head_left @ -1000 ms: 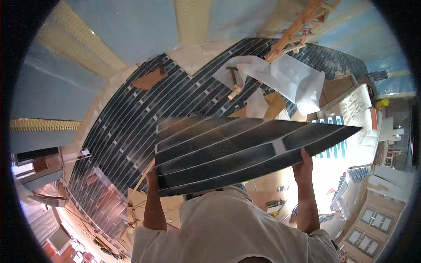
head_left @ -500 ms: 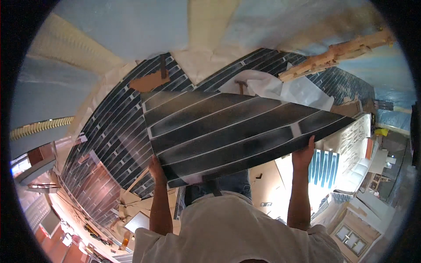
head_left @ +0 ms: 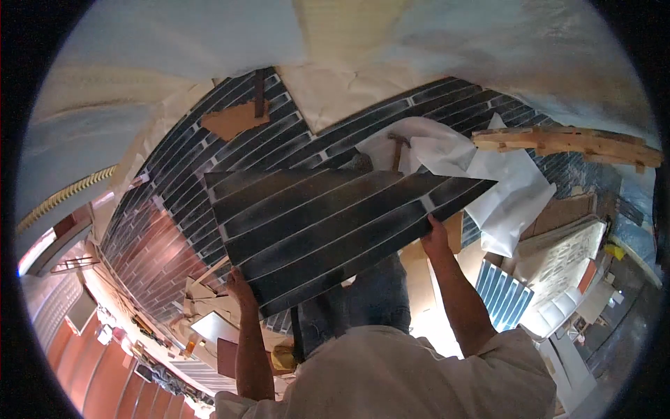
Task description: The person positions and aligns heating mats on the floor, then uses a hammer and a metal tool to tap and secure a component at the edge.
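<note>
I hold a large dark panel (head_left: 328, 223) made of long black tile strips with pale joints, cut to a point at its right end. My left hand (head_left: 241, 290) grips its lower left edge. My right hand (head_left: 434, 237) grips its lower right edge. The panel hangs tilted above my knees and above a floor (head_left: 181, 181) covered in the same dark strip tiles.
White paper sheets (head_left: 502, 188) lie crumpled to the right, with a hammer (head_left: 398, 150) on them. A wooden plank piece (head_left: 565, 140) sits at the far right. A brown cardboard scrap (head_left: 234, 120) lies on the tiles. Tile sheets and boxes (head_left: 558, 251) stack lower right.
The view has tipped down and the panel has swung lower and to the left with both hands still on it. The wooden plank has shifted toward the right rim.
</note>
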A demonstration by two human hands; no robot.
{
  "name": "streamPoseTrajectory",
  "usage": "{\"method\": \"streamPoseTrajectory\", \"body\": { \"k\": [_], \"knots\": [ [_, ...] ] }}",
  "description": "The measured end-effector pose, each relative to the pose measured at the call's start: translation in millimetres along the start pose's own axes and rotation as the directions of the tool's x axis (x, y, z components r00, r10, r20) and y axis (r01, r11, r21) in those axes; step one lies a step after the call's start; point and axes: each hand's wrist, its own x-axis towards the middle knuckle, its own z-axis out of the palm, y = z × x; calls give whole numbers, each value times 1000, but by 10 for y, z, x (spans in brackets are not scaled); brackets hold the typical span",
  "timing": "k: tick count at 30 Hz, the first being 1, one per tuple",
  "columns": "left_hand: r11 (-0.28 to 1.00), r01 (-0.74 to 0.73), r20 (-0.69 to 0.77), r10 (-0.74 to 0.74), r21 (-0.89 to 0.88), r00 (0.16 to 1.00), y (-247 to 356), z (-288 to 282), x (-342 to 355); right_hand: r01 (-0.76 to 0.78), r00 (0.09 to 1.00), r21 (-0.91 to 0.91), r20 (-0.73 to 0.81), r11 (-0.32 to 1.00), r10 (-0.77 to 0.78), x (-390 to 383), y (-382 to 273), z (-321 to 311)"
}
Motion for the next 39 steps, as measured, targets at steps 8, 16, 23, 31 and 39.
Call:
{"method": "streamPoseTrajectory", "body": {
  "k": [8, 16, 23, 31, 39],
  "knots": [
    [987, -138, -217, 117, -85, 969, 295, 2081, 794, 45, 988, -153, -142, 987, -67, 2535, -335, 566],
    [975, 1, -102, -24, -222, 994, 457, 4823, 2119, 229, 970, -116, -54, 967, -236, 5318, -379, 1034],
    [956, -42, -75, 21, -291, 997, 479, 6274, 2974, 279, 958, -109, 96, 954, -269, 6898, -196, 1264],
    [893, -173, -107, 142, -415, 984, 777, 7161, 3575, 358, 900, -82, 294, 930, -320, 7932, -670, 1412],
    [927, -179, -194, 120, -330, 974, 968, 7386, 3637, 442, 897, -154, 106, 884, -430, 7978, -752, 1571]
  ]
}}
